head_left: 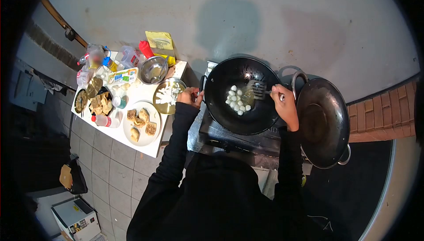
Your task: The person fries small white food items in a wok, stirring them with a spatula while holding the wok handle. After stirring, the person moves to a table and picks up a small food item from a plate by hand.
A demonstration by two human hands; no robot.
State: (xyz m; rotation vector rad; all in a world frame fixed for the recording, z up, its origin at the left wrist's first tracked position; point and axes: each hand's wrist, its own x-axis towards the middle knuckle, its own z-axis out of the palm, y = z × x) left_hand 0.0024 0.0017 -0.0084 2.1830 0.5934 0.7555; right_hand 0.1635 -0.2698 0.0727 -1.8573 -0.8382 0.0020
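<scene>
A black wok [225, 108] sits on a stove in front of me, with several white balls [236, 101] in oil at its middle. My left hand [191, 96] grips the wok's handle at its left rim. My right hand [285, 104] holds a slotted spatula [259, 90], whose blade rests in the wok just right of the balls. Both arms are in black sleeves.
A second, empty wok [324, 124] sits to the right. A white table [145, 146] on the left carries a plate of fried pieces [141, 123], a bowl of white chunks [168, 95], a steel bowl [153, 69], bottles and packets. Tiled floor lies below.
</scene>
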